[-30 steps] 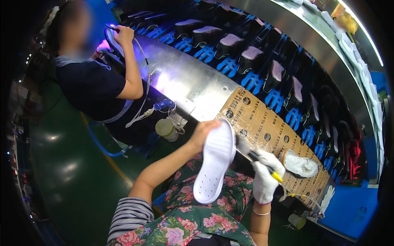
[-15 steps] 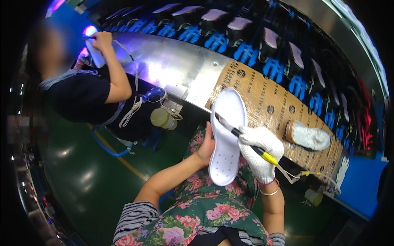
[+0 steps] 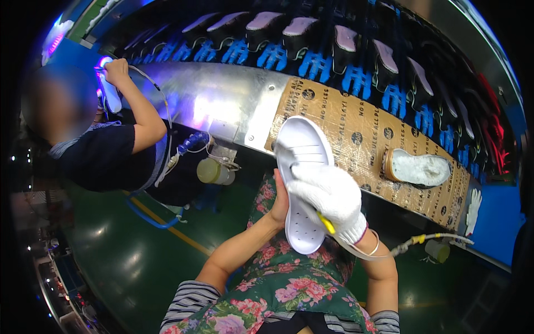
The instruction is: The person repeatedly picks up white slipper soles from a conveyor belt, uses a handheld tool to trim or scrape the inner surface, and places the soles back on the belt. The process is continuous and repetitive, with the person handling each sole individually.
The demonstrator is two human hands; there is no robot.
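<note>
a bare left hand (image 3: 280, 203) is gripping a centred white shoe sole (image 3: 300, 139) along its nine-o'clock edge; a gloved right hand (image 3: 329, 193) is clasping a yellow-banded tool (image 3: 326, 223) over it, tip hidden, apparently working the surface; the next stroke is probably needing steady support.

The sole (image 3: 303, 136) is at the near side of the bench (image 3: 194, 83), left hand (image 3: 281, 201) on its left, right hand (image 3: 328, 195) over it; on the bench, cardboard (image 3: 345, 133), bearing a dish (image 3: 421, 168); farther right, a glove (image 3: 474, 211); behind, shoe parts (image 3: 300, 26); left, a co-worker (image 3: 105, 153)
</note>
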